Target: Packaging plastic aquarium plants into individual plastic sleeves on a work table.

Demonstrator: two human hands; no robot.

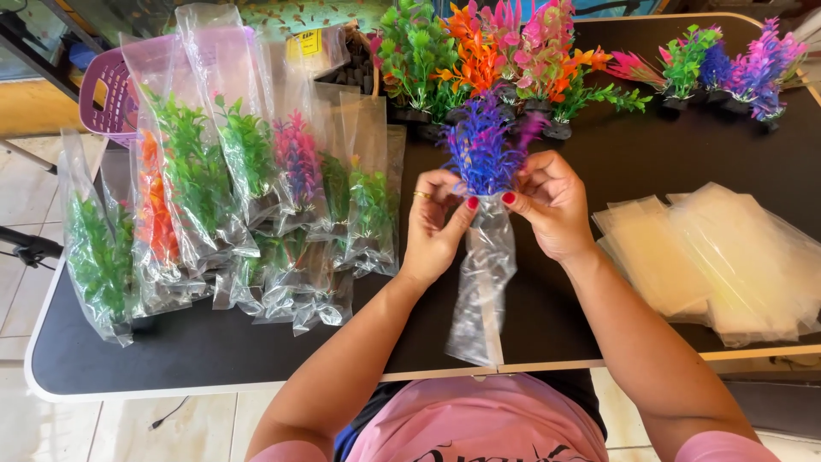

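Note:
A blue and purple plastic plant [484,145] sticks out of the mouth of a clear plastic bag [481,282] above the black table [214,346]. My left hand [434,227] pinches the bag's left edge just under the plant. On the other side, my right hand [552,205] grips the bag's right edge. The bag hangs down crumpled toward the table's near edge.
Several bagged plants [231,197] in green, orange and pink lie in a heap at the left. Loose plastic plants [496,60] stand at the back middle, more [727,68] at the back right. A stack of empty clear bags [718,257] lies at the right. A purple basket [107,94] sits at the back left.

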